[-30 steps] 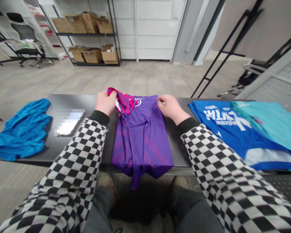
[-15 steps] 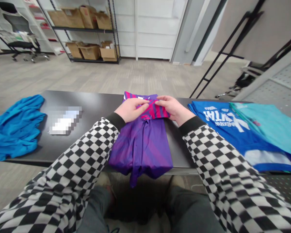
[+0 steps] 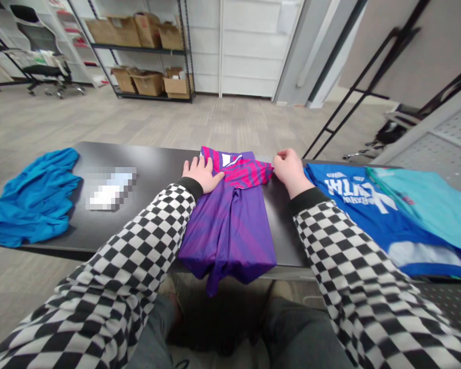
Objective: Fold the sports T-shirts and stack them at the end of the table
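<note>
Head view: purple jersey, diagonal stripes, folded into long rectangle, pink-striped band lying across far end. Long axis runs front to back across black table; near end overhangs table edge. Left hand open, fingers spread, resting at band's left end. Right hand curled against band's right corner, grip unclear. Cardboard boxes on wire shelving in background.

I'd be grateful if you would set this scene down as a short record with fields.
Left hand: open on purple shirt, beside pink striped fold
Right hand: curled at the fold's right end
Surface: black table
Left of shirt: blue cloth, pixelated object
Right of shirt: blue printed shirt, teal shirt
</note>
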### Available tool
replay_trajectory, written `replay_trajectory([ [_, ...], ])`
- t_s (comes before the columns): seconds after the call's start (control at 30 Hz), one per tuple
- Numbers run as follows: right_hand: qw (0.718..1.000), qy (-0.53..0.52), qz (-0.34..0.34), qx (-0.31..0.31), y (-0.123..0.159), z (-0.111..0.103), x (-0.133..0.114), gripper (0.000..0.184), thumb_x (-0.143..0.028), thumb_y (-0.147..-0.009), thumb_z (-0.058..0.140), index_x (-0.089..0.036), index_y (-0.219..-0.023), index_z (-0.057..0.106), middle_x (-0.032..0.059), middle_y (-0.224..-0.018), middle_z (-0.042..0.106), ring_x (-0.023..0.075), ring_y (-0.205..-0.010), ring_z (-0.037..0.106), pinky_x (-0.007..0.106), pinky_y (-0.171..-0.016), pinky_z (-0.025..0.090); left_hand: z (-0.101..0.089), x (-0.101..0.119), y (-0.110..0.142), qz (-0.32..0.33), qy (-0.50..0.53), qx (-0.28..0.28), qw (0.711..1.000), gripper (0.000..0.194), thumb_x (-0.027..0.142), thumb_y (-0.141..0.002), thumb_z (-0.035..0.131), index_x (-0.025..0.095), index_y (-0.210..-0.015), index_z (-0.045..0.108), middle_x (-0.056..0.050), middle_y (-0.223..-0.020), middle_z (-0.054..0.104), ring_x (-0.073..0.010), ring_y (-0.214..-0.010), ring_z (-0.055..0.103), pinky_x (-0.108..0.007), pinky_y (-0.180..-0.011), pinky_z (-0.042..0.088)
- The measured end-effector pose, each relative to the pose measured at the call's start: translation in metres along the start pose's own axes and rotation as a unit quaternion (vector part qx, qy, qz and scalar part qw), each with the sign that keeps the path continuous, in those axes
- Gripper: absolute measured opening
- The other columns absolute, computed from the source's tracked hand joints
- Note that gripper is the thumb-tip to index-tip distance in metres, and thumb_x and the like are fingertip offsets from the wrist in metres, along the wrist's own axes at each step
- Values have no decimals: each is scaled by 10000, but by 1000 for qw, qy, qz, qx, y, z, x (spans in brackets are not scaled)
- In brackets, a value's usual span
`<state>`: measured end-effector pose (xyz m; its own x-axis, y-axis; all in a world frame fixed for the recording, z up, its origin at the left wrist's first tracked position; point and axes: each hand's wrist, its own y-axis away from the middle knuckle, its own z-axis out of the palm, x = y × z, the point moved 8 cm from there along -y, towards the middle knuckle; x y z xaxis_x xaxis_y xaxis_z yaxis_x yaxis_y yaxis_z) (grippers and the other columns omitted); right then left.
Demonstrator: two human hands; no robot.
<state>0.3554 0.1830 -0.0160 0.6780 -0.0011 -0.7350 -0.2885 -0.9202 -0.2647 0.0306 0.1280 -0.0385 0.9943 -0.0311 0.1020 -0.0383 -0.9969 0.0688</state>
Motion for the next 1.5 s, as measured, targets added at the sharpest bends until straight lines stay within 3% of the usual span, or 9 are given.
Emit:
replay_trajectory([
  [0.17, 951, 276, -24, -139, 15, 14, -13, 623, -744, -1014, 640, -151, -1082, 820, 293, -1189, 795, 478, -1242, 734, 574, -1055, 561, -14, 17, 14, 29, 4, 48, 998, 915, 691, -1126, 249, 125, -1845, 251, -191, -1920, 176, -414, -1790, 122, -661, -1432, 89],
  [0.33, 929, 308, -27, -203, 22, 17, -19, 436, -617, -990, 739, -191, -922, 806, 182, -890, 791, 376, -985, 779, 418, -862, 562, -1, 50, 27, 178, 20, -32, 983, 811, 679, -1148, 279, 254, -1838, 312, -117, -1927, 201, -348, -1789, 177, -639, -1430, 143],
  [0.47, 958, 215, -77, -172, 25, 17, -29, 236, -396, -1009, 705, -216, -861, 746, 95, -792, 752, 275, -821, 702, 352, -772, 515, 6, 44, 22, 149, 15, -41, 988, 798, 652, -1157, 257, 242, -1840, 312, -137, -1927, 188, -355, -1790, 170, -651, -1421, 171],
  [0.63, 993, 60, -82, -60, 22, 16, -31, 220, -410, -1073, 611, -216, -1081, 714, 86, -941, 791, 261, -855, 690, 346, -804, 533, 4, 18, 13, 73, 8, -46, 996, 810, 636, -1147, 225, 233, -1847, 286, -135, -1935, 141, -380, -1789, 163, -681, -1411, 191],
  [0.8, 992, 97, -66, -48, 13, 18, -29, 143, -276, -1007, 663, -195, -1080, 755, 147, -1049, 816, 318, -993, 732, 409, -940, 566, 3, 5, 9, 42, 12, -50, 998, 841, 651, -1137, 168, 221, -1854, 256, -133, -1934, 139, -349, -1795, 153, -683, -1417, 156],
  [1.03, 987, 147, -43, -47, 11, 7, -29, 139, -221, -978, 689, -174, -1026, 811, 184, -1067, 833, 361, -1092, 764, 436, -1009, 575, -1, 22, 12, 53, -5, -18, 998, 1022, 832, -1064, 248, 181, -1852, 269, -177, -1926, 156, -453, -1781, 135, -708, -1418, 29],
  [1.23, 993, 102, -50, -21, 21, 0, -52, 186, -270, -974, 691, -165, -1051, 824, 163, -985, 825, 340, -1009, 764, 416, -946, 585, 3, 44, 13, 132, 21, -32, 991, 971, 845, -1059, 298, 287, -1854, 282, -100, -1933, 181, -451, -1782, 132, -693, -1416, 132],
  [1.4, 977, -95, -103, -162, 50, 33, -85, 355, -525, -1026, 688, -217, -1171, 786, 59, -850, 741, 239, -795, 686, 337, -755, 574, 0, 45, 13, 132, 40, -38, 990, 1003, 954, -999, 340, 386, -1825, 353, -83, -1934, 191, -550, -1758, 104, -749, -1391, 122],
  [1.5, 952, -219, -59, -204, 55, 43, -80, 397, -584, -1016, 678, -256, -1235, 718, -32, -704, 592, 167, -573, 511, 283, -599, 487, -2, 46, 12, 148, 44, -28, 988, 887, 856, -1069, 323, 366, -1803, 410, -98, -1917, 258, -526, -1759, 146, -774, -1383, 101],
])
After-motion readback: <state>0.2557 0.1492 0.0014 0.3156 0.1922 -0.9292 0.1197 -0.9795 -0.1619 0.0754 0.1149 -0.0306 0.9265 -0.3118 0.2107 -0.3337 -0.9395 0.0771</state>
